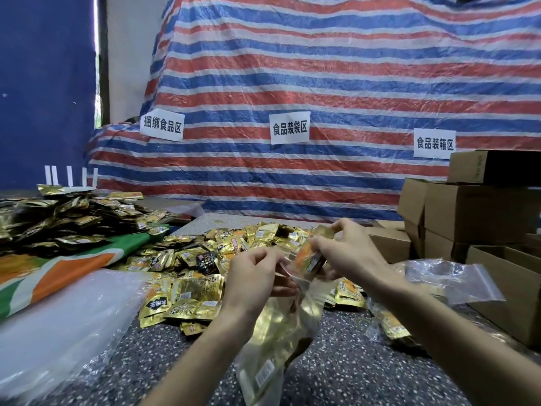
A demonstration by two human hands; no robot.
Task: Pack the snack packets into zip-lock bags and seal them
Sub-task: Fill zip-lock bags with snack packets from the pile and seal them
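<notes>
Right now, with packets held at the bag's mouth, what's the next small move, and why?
Probably slide the packets in the right hand down into the zip-lock bag. The left hand pinches the bag's mouth open, the packets sit right at that opening, and the mouth is not yet sealed.

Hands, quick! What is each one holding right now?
Left hand: pinches the zip-lock bag at its mouth.
Right hand: grips a snack packet at the bag's mouth.
</notes>
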